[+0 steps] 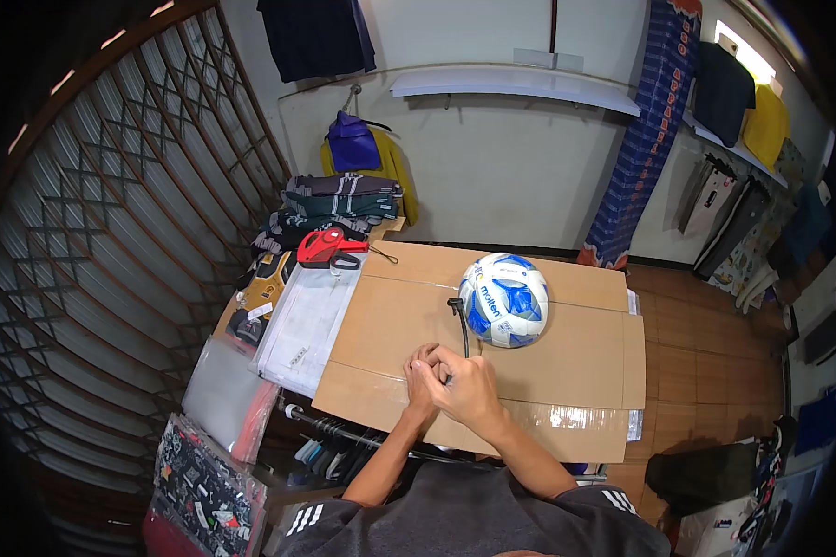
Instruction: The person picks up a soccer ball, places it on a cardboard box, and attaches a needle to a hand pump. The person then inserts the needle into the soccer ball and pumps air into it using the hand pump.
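A white and blue ball (505, 300) printed "molten" rests on a flat cardboard sheet (399, 306). Just left of the ball, a thin black hose (464, 332) with a small dark fitting at its far end rises from between my hands. My right hand (469, 385) is closed around the lower part of this hose. Pressed against it, my left hand (422, 373) has curled fingers; a dark bit shows between the two hands, but what the left one grips is hidden. Both hands are over the cardboard, nearer to me than the ball.
A red and black label gun (330, 249) lies on white plastic packs (305, 320) left of the cardboard. Folded shirts (344, 200) are stacked behind it. Hanging clothes (334, 444) are below the table's front edge. A folding metal gate (111, 213) stands at left.
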`<state>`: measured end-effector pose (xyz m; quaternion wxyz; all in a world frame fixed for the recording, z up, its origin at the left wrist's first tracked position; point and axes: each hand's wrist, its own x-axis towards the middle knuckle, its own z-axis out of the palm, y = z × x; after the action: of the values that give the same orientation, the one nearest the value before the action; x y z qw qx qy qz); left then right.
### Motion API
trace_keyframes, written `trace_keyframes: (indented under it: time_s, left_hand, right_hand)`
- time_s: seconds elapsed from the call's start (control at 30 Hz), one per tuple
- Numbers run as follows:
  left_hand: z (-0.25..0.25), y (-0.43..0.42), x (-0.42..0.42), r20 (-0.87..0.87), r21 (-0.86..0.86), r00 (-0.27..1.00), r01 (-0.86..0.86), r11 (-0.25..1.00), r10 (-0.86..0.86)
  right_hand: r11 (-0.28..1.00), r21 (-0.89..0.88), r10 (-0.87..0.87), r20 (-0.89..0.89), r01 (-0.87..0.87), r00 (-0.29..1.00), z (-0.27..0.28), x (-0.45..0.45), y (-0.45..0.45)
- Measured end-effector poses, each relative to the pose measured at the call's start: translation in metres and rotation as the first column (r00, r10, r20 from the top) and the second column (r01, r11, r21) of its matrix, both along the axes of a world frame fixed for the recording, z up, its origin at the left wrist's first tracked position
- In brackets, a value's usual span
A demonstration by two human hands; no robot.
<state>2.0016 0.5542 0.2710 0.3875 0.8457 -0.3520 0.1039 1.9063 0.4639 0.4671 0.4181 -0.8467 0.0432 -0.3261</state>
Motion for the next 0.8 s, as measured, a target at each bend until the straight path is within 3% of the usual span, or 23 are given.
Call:
trace_keyframes:
  time_s: [0.17,0.27,0.37,0.43,0.63,0.77,0.8]
  left_hand:
    - [-0.034,0.0,0.013,-0.064,-0.155,0.994,0.078,0.985,-0.088]
    - [-0.033,0.0,0.011,0.046,-0.09,0.996,0.083,0.992,-0.079]
    - [-0.027,-0.001,0.012,-0.074,-0.105,0.994,0.076,0.992,-0.084]
    - [-0.023,-0.002,0.011,-0.032,-0.04,0.998,0.058,0.998,-0.059]
    - [0.017,-0.005,-0.008,0.124,0.102,0.992,-0.029,0.994,0.017]
    - [0.009,-0.001,0.001,0.141,0.057,0.988,0.051,0.997,-0.058]
    - [-0.004,0.0,0.006,0.049,-0.016,0.996,0.076,0.997,-0.075]
  right_hand:
    - [0.996,-0.076,-0.061,-0.077,0.055,0.995,-0.035,0.013,0.01]
    - [0.998,-0.044,-0.052,-0.094,0.048,0.994,-0.051,0.014,0.007]
    - [1.0,-0.014,-0.027,-0.127,0.026,0.991,-0.052,0.007,0.005]
    - [1.0,0.0,0.026,-0.165,-0.026,0.986,-0.034,-0.003,0.004]
    - [0.991,0.114,0.069,-0.02,-0.066,0.997,0.065,-0.04,-0.002]
    - [0.997,0.074,0.019,0.038,-0.022,0.999,0.041,-0.022,-0.003]
    - [0.999,0.041,-0.006,0.058,0.004,0.998,0.015,-0.009,-0.001]
